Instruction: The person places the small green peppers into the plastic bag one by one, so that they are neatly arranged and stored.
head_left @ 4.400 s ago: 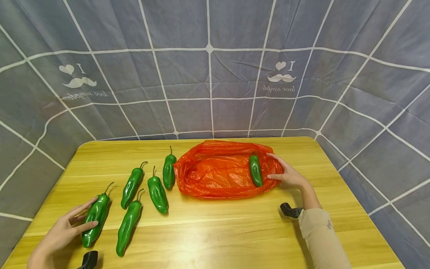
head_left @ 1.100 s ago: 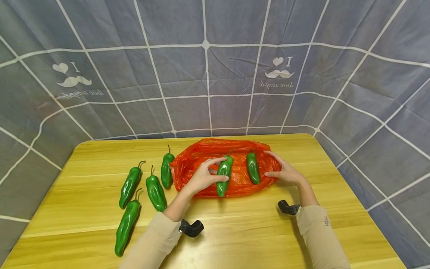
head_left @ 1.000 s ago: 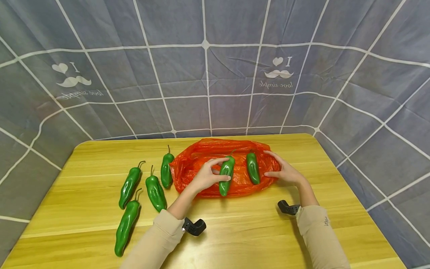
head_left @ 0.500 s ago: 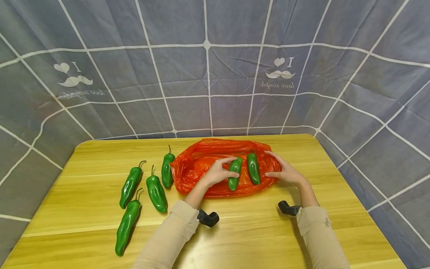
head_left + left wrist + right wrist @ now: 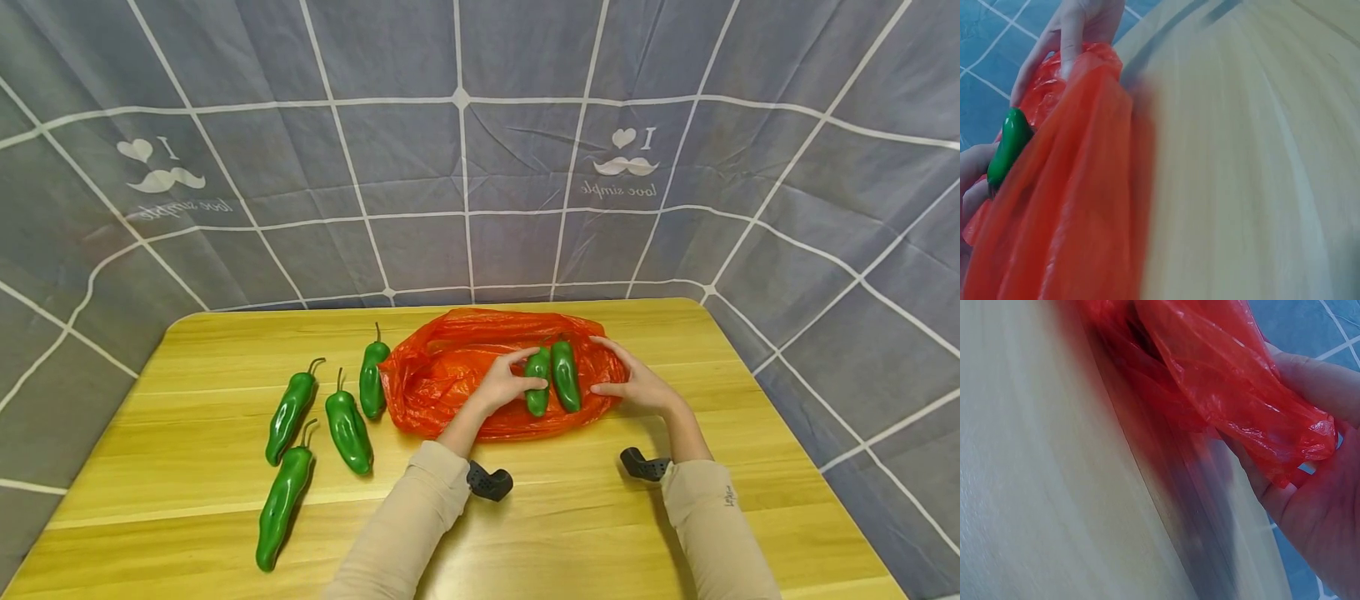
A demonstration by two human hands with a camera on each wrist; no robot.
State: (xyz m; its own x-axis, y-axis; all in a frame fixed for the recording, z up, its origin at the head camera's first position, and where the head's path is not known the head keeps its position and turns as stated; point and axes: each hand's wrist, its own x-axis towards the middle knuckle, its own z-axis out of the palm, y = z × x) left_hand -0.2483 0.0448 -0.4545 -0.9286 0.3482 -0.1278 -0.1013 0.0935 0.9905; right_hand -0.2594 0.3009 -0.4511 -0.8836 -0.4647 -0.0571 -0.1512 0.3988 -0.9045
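My left hand [image 5: 501,383] pinches a green pepper [image 5: 537,393] between thumb and fingers inside the red plastic bag [image 5: 487,428]. Right beside it in the bag lies a second green pepper [image 5: 566,377]. At the bag's right end, my right hand [image 5: 643,388] holds the rim, thumb and fingers spread around it. The left wrist view shows the tip of a green pepper [image 5: 1010,147] above the bag's side [image 5: 1079,194]. In the right wrist view, bunched bag film [image 5: 1229,375] lies between the thumb and palm of the right hand [image 5: 1322,512].
Several more green peppers [image 5: 348,433] lie on the wooden table [image 5: 555,533] left of the bag, one close to its left end. A grey curtain with white lines [image 5: 517,167] hangs behind and at both sides. Black devices [image 5: 489,481] sit at both wrists.
My left hand picked up a pepper at the left, carried it over the bag, then moved it right and lower, up against the pepper inside. The right hand stays at the bag.
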